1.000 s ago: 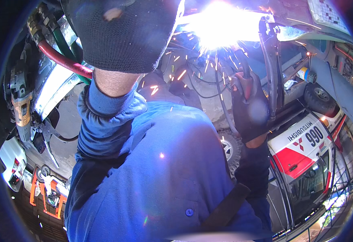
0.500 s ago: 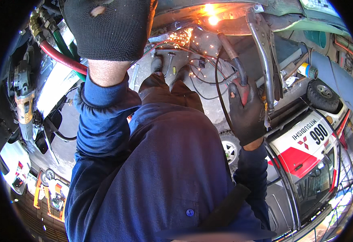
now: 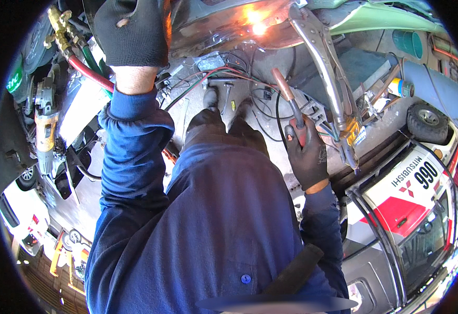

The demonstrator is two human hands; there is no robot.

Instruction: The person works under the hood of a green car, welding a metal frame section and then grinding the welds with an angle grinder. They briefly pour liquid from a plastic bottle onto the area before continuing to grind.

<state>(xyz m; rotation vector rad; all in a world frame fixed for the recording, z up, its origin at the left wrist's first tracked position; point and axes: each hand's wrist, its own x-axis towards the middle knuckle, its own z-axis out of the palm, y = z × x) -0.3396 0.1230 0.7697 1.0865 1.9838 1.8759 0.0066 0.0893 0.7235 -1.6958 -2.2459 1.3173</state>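
My right hand [image 3: 308, 157], in a black glove, is wrapped round the red handle of a welding torch [image 3: 282, 83]. The torch's copper-coloured nozzle points up toward a metal panel [image 3: 218, 29], with a gap between them. A spot on the panel's lower edge [image 3: 259, 28] glows orange and white. Right of the glow, long metal locking pliers [image 3: 318, 52] hang from the panel, their handles reaching down beside my right hand. My gloved left hand [image 3: 132, 39] is raised at the upper left; its fingers are cut off by the frame edge, so what they hold is hidden.
An angle grinder [image 3: 45, 125] hangs at the left, near red and green hoses [image 3: 90, 76] with brass fittings. Cables and a hammer [image 3: 228, 91] lie on the floor by my feet. A white and red vehicle [image 3: 396, 209] stands at the right, below a blue cylinder [image 3: 438, 86].
The torch has come down away from the panel with my right hand. The flying sparks are gone, while the spot still glows. My left hand has shifted slightly left and up in view.
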